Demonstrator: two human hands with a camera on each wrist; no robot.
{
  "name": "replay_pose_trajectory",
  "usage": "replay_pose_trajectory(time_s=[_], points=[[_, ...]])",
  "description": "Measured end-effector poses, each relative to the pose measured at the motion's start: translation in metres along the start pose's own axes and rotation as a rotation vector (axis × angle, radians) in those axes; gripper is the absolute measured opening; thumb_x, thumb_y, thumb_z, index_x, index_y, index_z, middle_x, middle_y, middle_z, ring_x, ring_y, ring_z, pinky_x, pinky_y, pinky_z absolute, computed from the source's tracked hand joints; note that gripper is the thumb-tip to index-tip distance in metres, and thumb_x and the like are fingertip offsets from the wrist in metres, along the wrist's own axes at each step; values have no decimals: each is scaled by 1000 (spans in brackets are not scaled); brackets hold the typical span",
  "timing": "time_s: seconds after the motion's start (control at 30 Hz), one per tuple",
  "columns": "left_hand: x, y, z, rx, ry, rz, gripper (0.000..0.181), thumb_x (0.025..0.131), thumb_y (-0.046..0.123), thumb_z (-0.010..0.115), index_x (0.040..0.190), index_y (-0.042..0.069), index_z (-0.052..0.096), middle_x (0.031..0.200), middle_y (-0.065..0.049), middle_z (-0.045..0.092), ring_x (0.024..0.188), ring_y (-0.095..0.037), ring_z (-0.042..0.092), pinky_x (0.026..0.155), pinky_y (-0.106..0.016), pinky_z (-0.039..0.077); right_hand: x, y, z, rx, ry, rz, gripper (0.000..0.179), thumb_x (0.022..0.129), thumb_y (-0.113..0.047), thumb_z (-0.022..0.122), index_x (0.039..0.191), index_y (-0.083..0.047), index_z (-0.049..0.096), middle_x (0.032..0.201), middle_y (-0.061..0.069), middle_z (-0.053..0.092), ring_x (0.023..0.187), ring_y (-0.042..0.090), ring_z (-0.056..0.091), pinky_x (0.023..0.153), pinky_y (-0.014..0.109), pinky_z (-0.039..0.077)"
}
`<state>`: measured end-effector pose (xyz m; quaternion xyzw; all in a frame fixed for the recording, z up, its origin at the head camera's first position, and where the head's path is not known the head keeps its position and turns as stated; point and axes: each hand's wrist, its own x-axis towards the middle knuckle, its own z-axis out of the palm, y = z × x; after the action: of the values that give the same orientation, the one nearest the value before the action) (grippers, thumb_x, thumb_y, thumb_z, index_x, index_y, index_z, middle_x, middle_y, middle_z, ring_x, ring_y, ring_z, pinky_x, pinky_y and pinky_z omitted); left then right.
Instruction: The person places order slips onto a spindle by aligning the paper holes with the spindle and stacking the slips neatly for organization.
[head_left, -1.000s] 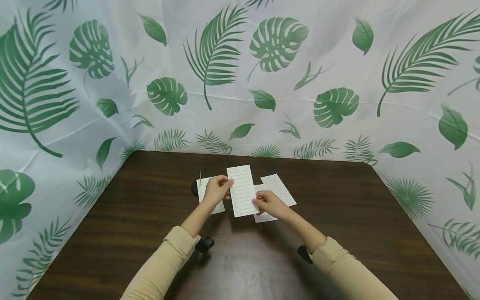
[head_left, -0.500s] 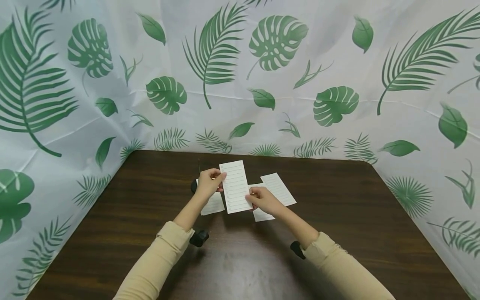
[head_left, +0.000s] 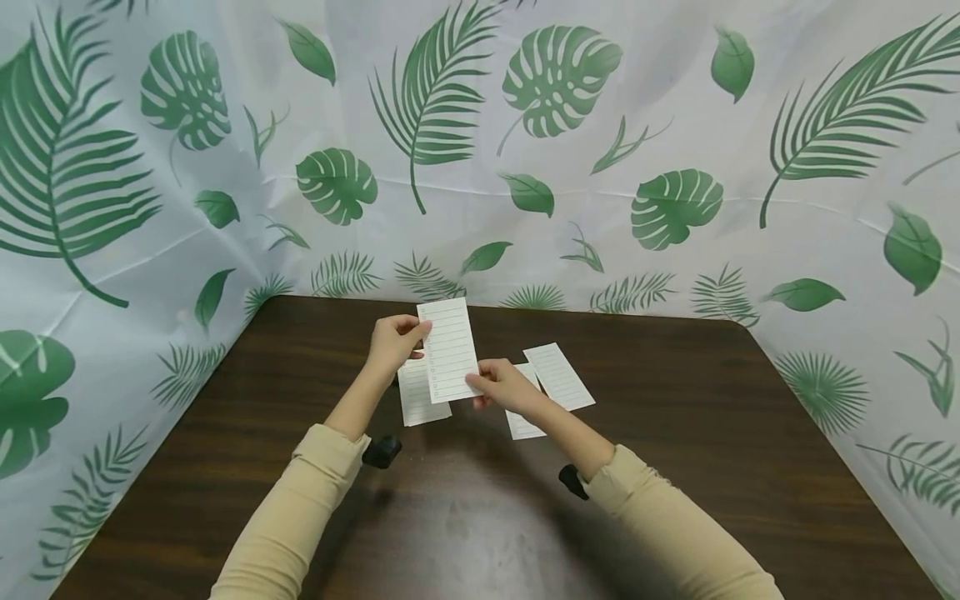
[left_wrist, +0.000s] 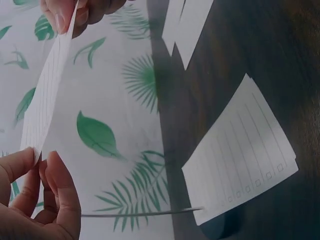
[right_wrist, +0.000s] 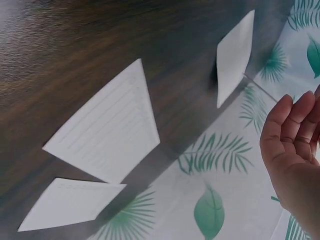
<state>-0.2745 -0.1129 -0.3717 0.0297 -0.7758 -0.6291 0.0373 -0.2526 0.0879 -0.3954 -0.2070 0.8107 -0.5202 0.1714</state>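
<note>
Both hands hold one white lined checklist sheet (head_left: 452,354), raised above the table. Thumb and fingers of the left hand (head_left: 392,343) pinch its upper left edge; the right hand (head_left: 504,387) pinches the lower right corner. In the left wrist view the sheet (left_wrist: 47,100) appears nearly edge-on. Below it, several similar sheets (left_wrist: 245,160) are stacked on a paper spike, whose thin metal rod (left_wrist: 140,215) rises out of them near one end. The raised sheet and left hand hide the rod in the head view. The right wrist view shows the right hand (right_wrist: 295,145) with curled fingers.
Two more lined sheets, one farther back (head_left: 558,377) and one nearer (head_left: 523,427), lie on the dark wooden table (head_left: 675,467) right of the spike. A white leaf-print curtain (head_left: 450,242) hangs behind the table. Each wrist wears a black camera (head_left: 382,452).
Both hands have carried the sheet left and away from the body, from between the paper groups to over the spike. The pinch grips stay the same.
</note>
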Motion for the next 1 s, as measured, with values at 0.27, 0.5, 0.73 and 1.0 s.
replay_pose_trajectory(time_s=[0.27, 0.5, 0.73, 1.0], points=[[8, 3, -17, 43, 11, -18, 28, 91, 16, 62, 107, -7, 64, 74, 2, 54, 54, -4, 51, 54, -16, 54, 12, -12, 9, 33, -12, 13, 23, 97, -9, 50, 103, 11, 58, 61, -1, 58, 56, 9, 56, 61, 24, 53], [15, 4, -27, 130, 7, -17, 32, 97, 20, 51, 115, -4, 63, 84, -4, 54, 69, -10, 52, 66, -28, 59, 21, -20, 14, 72, 5, 23, 22, 97, -6, 48, 100, 14, 58, 59, -1, 56, 54, 7, 55, 60, 22, 55], [23, -2, -33, 86, 56, 42, 41, 99, 29, 47, 115, -5, 63, 81, -8, 53, 71, -12, 50, 60, -24, 59, 31, -25, 19, 58, -4, 18, 22, 97, -6, 48, 99, 13, 58, 60, -2, 56, 53, 6, 55, 61, 25, 56], [27, 8, -40, 85, 57, -9, 44, 103, 28, 36, 104, -9, 60, 86, -9, 51, 77, -14, 50, 56, -17, 56, 37, -33, 18, 34, -1, 22, 23, 97, -6, 48, 102, 14, 58, 60, -1, 56, 52, 6, 54, 56, 20, 53]])
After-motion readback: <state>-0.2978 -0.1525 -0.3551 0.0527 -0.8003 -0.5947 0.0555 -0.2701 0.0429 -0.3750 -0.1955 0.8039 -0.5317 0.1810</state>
